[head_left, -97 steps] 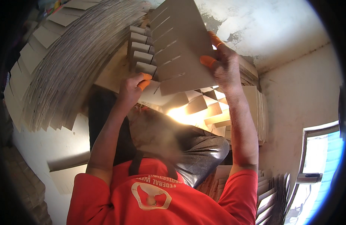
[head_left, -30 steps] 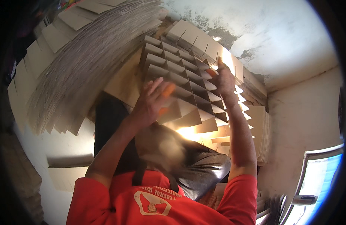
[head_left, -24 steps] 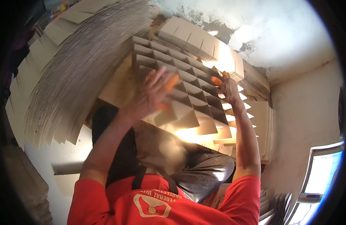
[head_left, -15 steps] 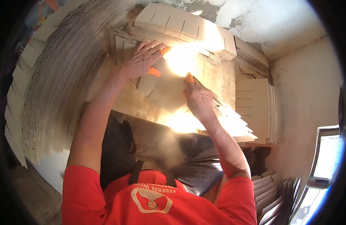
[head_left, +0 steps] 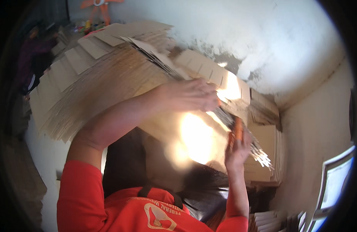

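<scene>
A collapsed bundle of slotted cardboard dividers (head_left: pixel 225 117) runs slantwise in front of me, its layers pressed together and their edges upward. My left hand (head_left: pixel 192 94) lies across it from above, with fingers closed on its middle. Lower down, my right hand (head_left: pixel 238 149) grips it near the right end, where the strip ends (head_left: pixel 260 156) fan out. Orange wraps cover some of my fingers. Beyond the left hand, narrow cardboard pieces (head_left: pixel 153 56) stretch up to the left; whether they belong to the same bundle is hidden by that hand.
A long, fanned stack of cardboard dividers (head_left: pixel 97 91) fills the left. Slotted cardboard stacks (head_left: pixel 203 66) line the back wall, with another upright stack (head_left: pixel 269 147) at the right. Bright sunlight washes out the board (head_left: pixel 163 123) in front of me. A window (head_left: pixel 333 185) sits at far right.
The dividers under my hands have gone from spread on the board to a raised, narrow bundle. Both hands have moved right, and the view has tilted up.
</scene>
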### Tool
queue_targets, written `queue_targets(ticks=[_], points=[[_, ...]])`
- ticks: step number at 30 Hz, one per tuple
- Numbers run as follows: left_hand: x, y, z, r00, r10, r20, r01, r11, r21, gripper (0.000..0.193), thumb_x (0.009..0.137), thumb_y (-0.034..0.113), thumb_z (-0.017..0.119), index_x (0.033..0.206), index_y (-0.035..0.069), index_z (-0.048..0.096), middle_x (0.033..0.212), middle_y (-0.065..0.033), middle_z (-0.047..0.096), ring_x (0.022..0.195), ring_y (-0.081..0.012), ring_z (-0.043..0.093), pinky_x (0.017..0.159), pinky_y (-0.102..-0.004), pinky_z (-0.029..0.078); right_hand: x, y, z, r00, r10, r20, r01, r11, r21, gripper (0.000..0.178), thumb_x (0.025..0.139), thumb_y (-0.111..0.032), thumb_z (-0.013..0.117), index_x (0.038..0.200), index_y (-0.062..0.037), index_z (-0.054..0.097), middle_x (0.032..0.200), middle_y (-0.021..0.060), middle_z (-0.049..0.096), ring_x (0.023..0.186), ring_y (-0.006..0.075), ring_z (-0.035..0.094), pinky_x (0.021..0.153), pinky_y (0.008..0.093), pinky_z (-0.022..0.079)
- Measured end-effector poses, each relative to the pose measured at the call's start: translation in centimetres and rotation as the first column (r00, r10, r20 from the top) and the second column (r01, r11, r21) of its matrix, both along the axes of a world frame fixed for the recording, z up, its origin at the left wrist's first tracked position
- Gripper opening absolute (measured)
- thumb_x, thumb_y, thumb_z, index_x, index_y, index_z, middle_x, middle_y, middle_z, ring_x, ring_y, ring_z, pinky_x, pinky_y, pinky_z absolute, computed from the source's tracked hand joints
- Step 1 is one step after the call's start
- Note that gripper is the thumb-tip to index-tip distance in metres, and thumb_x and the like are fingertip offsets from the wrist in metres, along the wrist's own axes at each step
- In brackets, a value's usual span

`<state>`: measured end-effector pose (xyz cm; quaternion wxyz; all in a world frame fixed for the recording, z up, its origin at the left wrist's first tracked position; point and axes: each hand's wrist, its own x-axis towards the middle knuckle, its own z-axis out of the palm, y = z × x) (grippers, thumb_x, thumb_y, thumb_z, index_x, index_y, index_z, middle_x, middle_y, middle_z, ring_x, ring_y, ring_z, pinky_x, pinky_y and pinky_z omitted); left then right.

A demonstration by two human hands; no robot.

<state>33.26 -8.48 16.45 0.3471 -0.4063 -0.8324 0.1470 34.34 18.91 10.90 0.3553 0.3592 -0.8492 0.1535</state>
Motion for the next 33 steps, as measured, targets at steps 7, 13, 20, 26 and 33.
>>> queue_targets(ticks=[7,13,20,26,33], points=[[7.6,-6.4,7.3,0.834,0.413,-0.366,-0.411,0.907,0.087,0.027,0.073,0.008,0.066,0.099,0.005,0.066,0.117,-0.0056,0.058,0.092,-0.0177,0.057,0.066,-0.0284,0.053,3.2,7.1,-0.8,0.967,-0.219,-0.129,0.237,0.961,0.14,0.04,0.091,-0.008,0.06,0.13,-0.0022,0.055,0.122,0.0173,0.058,0.116,0.034,0.054,0.104,0.0515,0.038],[12.4,-20.0,3.0,0.387,0.884,-0.261,-0.872,0.443,0.208,0.043,0.079,0.004,0.065,0.121,0.002,0.059,0.135,-0.0097,0.053,0.118,-0.0255,0.052,0.088,-0.0352,0.053,2.5,18.9,-12.3,0.868,-0.496,-0.004,0.473,0.827,0.304,0.041,0.079,-0.009,0.068,0.119,-0.0027,0.061,0.117,0.0124,0.062,0.111,0.0295,0.056,0.103,0.0471,0.037],[14.2,-24.7,-2.3,0.036,0.999,0.014,-0.998,0.035,0.053,0.042,0.084,0.009,0.068,0.124,0.005,0.056,0.131,-0.01,0.051,0.12,-0.025,0.05,0.091,-0.0342,0.051,4.2,22.2,-14.7,0.772,-0.618,0.147,0.571,0.776,0.268,0.032,0.077,-0.005,0.068,0.109,-0.0042,0.065,0.106,0.0105,0.065,0.103,0.0297,0.059,0.092,0.0432,0.042],[14.6,-24.3,-1.5,0.147,0.985,0.094,-0.989,0.149,-0.011,0.041,0.086,0.009,0.065,0.126,0.001,0.055,0.128,-0.0118,0.055,0.121,-0.0244,0.05,0.092,-0.0373,0.05,3.6,24.5,-14.1,0.734,-0.668,0.119,0.615,0.729,0.299,0.032,0.081,-0.007,0.066,0.113,-0.006,0.064,0.109,0.0109,0.064,0.104,0.0304,0.058,0.088,0.0426,0.044],[15.8,-27.7,0.2,0.267,0.928,0.259,-0.961,0.275,0.007,0.049,0.09,0.02,0.067,0.131,-0.003,0.051,0.11,-0.0215,0.064,0.1,-0.0339,0.063,0.082,-0.0434,0.052,-1.9,30.5,-13.5,0.723,-0.689,-0.039,0.684,0.707,0.181,0.037,0.09,-0.015,0.055,0.126,-0.0075,0.057,0.126,0.015,0.057,0.118,0.0347,0.051,0.095,0.046,0.041]])
